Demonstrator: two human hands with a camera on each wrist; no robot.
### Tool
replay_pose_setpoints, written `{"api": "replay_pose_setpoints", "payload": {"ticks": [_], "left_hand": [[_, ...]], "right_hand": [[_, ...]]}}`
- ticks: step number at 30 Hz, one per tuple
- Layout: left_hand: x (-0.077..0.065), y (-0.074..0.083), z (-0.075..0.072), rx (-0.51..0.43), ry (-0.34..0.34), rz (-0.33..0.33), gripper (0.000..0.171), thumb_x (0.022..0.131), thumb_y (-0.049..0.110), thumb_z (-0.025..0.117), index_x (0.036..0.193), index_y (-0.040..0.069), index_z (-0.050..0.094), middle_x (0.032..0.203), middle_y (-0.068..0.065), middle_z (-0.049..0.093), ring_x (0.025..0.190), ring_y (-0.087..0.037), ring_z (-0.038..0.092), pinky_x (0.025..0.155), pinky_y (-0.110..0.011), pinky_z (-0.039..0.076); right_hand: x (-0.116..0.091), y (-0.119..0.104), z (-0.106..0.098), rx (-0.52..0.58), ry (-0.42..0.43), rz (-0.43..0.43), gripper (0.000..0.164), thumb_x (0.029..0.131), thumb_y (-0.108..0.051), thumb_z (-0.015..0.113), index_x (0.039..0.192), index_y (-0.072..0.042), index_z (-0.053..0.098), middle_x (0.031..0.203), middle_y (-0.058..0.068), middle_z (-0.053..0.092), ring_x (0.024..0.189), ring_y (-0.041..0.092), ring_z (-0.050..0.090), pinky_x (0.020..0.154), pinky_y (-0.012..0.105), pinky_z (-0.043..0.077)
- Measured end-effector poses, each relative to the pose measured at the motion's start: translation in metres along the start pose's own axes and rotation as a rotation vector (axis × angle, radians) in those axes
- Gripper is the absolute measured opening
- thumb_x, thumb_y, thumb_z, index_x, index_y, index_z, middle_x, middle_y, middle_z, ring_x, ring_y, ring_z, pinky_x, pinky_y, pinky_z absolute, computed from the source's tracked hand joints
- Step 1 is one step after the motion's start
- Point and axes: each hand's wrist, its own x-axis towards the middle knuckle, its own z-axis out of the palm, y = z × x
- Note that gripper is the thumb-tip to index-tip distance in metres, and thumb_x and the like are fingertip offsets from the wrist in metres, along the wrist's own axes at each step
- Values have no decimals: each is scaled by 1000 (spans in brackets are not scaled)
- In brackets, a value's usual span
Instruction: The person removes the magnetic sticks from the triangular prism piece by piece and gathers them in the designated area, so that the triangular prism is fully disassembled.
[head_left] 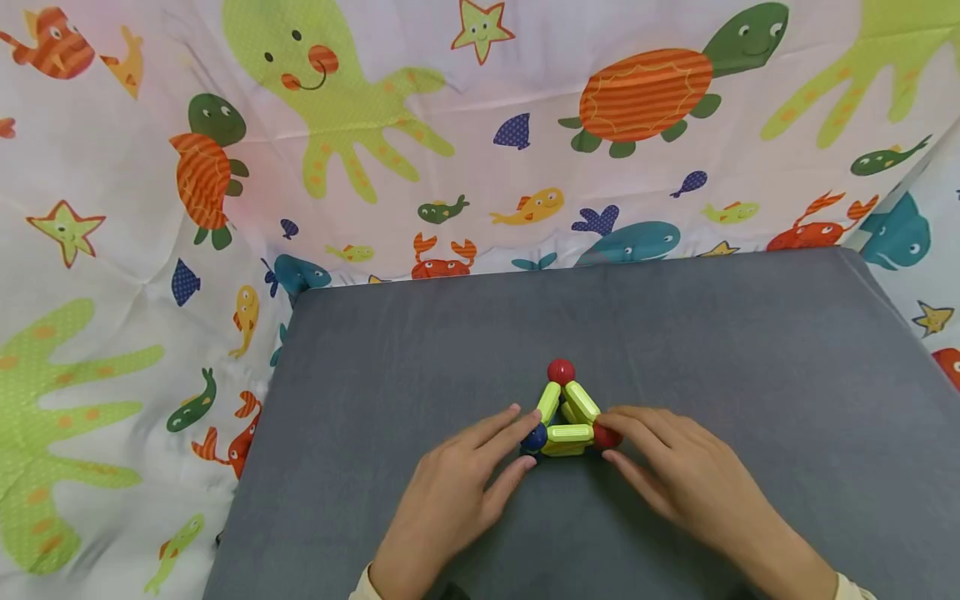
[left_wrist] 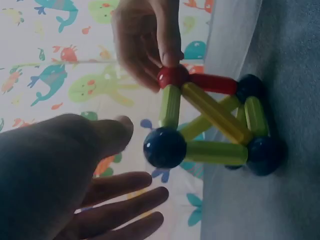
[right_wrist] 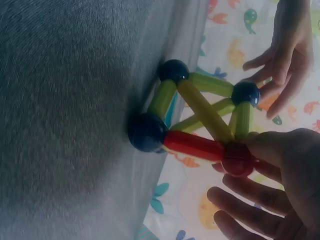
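A frame of ball-and-stick building toy stands on the grey table, with yellow-green rods (head_left: pixel 570 432) joining red and blue balls. One red ball (head_left: pixel 561 372) sits at its far top corner. My right hand (head_left: pixel 686 467) pinches the near right red ball (right_wrist: pixel 238 159) between thumb and fingers. My left hand (head_left: pixel 457 483) is beside the near left blue ball (left_wrist: pixel 165 147), its thumb and fingers spread around it with a gap in the left wrist view. Below the pinched ball runs a red rod (left_wrist: pixel 214 83), and a darker yellow rod (left_wrist: pixel 217 113) crosses one side diagonally.
The grey table (head_left: pixel 420 350) stretches around the frame on all sides. Behind it and along its left and right hangs a white cloth (head_left: pixel 517 225) printed with sea animals.
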Motion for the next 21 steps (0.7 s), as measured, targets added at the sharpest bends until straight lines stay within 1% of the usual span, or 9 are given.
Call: {"api": "replay_pose_setpoints", "payload": {"ticks": [3, 5, 8, 11, 14, 18, 21], "left_hand": [[6, 2, 6, 13, 3, 8, 47, 102, 41, 73, 148, 35, 64, 147, 4, 65, 121, -16, 71, 90, -40, 62], [9, 4, 10, 30, 12, 18, 43, 102, 41, 72, 144, 32, 68, 145, 2, 66, 117, -16, 73, 87, -39, 63], [12, 7, 15, 48, 29, 28, 41, 102, 39, 73, 142, 29, 70, 142, -1, 69, 112, -16, 75, 82, -37, 64], [14, 11, 20, 48, 36, 12, 39, 102, 36, 73, 140, 27, 72, 140, -2, 70, 110, -16, 76, 79, -36, 64], [17, 14, 23, 48, 55, -19, 35, 102, 35, 74, 136, 26, 75, 137, -3, 71, 108, -17, 76, 77, -37, 64], [19, 18, 26, 59, 103, -40, 29, 99, 32, 78, 128, 25, 79, 131, -2, 73, 100, -18, 78, 72, -38, 64], [19, 20, 29, 70, 135, -48, 26, 97, 31, 80, 123, 25, 80, 125, 0, 74, 94, -17, 78, 69, -37, 64]], "right_hand": [[1, -1, 6, 10, 23, 19, 52, 111, -59, 41, 132, -21, 71, 128, -7, 69, 99, 13, 70, 78, 41, 61], [2, -2, 9, 35, 36, 33, 52, 110, -58, 43, 130, -20, 72, 128, -6, 68, 98, 11, 69, 77, 38, 61], [3, -3, 14, 89, 39, 60, 51, 109, -58, 46, 126, -18, 73, 126, -6, 66, 98, 9, 67, 78, 31, 60], [5, -5, 18, 123, 50, 76, 51, 108, -59, 47, 123, -17, 73, 123, -5, 64, 96, 7, 65, 77, 25, 58], [7, -7, 21, 131, 54, 84, 51, 108, -58, 47, 121, -17, 73, 122, -5, 63, 96, 6, 65, 77, 23, 58], [9, -7, 24, 128, 86, 62, 47, 109, -53, 48, 118, -16, 74, 119, -2, 63, 93, 7, 65, 74, 23, 58], [9, -6, 27, 130, 132, 26, 42, 110, -48, 50, 115, -15, 75, 117, -1, 63, 89, 7, 64, 71, 23, 57]]}}
